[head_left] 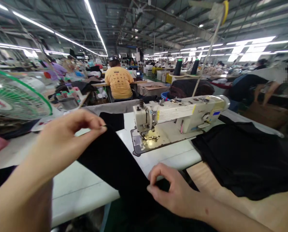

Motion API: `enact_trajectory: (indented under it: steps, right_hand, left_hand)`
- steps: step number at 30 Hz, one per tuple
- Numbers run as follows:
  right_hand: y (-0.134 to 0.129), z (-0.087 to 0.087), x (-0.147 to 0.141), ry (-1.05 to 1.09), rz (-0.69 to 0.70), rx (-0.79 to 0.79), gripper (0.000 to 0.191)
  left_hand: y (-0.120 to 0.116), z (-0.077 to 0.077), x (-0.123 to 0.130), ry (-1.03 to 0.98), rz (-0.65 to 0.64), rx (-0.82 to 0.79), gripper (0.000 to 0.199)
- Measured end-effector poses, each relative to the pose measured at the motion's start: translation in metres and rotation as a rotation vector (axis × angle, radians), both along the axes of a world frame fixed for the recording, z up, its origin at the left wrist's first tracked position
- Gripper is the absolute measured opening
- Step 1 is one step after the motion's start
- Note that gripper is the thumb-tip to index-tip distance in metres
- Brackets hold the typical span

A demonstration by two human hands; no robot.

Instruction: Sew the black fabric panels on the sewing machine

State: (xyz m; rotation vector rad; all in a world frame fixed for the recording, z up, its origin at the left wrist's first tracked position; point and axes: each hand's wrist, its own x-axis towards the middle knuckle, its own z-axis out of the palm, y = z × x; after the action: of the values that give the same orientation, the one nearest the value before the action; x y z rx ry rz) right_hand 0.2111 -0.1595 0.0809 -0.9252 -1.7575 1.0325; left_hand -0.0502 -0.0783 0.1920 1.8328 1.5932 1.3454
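Above the green-rimmed fan [18,95], lit strip lights [33,22] run beneath a dark steel-framed roof [110,22]. Right of and beyond the fan, a wooden worktable [99,84] stands; farther right, bright windows [251,57] sit below the roof.

One left hand [66,138] and one right hand [174,190], two in all; one black cloth strip [115,161]; one sewing machine [177,112]; two thread cones [177,68]; one green-rimmed fan [18,98]; one yellow-shirted person [119,80]; one black fabric stack [247,158], its layers probably several, though too dark to count.
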Motion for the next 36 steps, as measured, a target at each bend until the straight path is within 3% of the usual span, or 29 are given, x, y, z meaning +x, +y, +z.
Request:
enact_trajectory:
  steps: [2,3,5,9,12,17,25,32,36]
  right_hand:
    - [-0.004,-0.014,-0.010,-0.016,0.054,-0.076,0.005]
    - [-0.003,-0.024,-0.014,-0.037,0.047,-0.099,0.005]
    - [0.002,-0.048,-0.016,-0.118,0.018,-0.053,0.009]
    - [0.017,-0.089,-0.003,-0.377,0.069,0.399,0.020]
    - [0.022,-0.101,0.009,-0.555,0.072,0.640,0.020]
    - [0.025,-0.098,0.018,-0.672,0.010,0.710,0.018]
    - [0.037,-0.101,0.017,-0.592,-0.061,0.663,0.021]
    - [0.039,-0.103,0.017,-0.578,-0.060,0.639,0.021]
    - [0.040,-0.104,0.018,-0.571,-0.043,0.628,0.020]
  left_hand:
    - [0.031,-0.004,0.014,0.349,-0.198,-0.066,0.008]
    - [0.047,-0.016,0.021,0.402,-0.254,-0.156,0.006]
    - [0.075,-0.055,0.035,0.389,-0.338,-0.299,0.012]
    - [0.101,-0.141,0.053,0.314,-0.352,-0.348,0.014]
    - [0.100,-0.173,0.058,0.245,-0.319,-0.321,0.013]
    - [0.100,-0.181,0.062,0.205,-0.282,-0.283,0.012]
    - [0.138,-0.191,0.072,0.184,-0.274,-0.310,0.014]
    - [0.141,-0.189,0.073,0.223,-0.296,-0.291,0.011]
    - [0.135,-0.180,0.076,0.280,-0.241,-0.261,0.011]
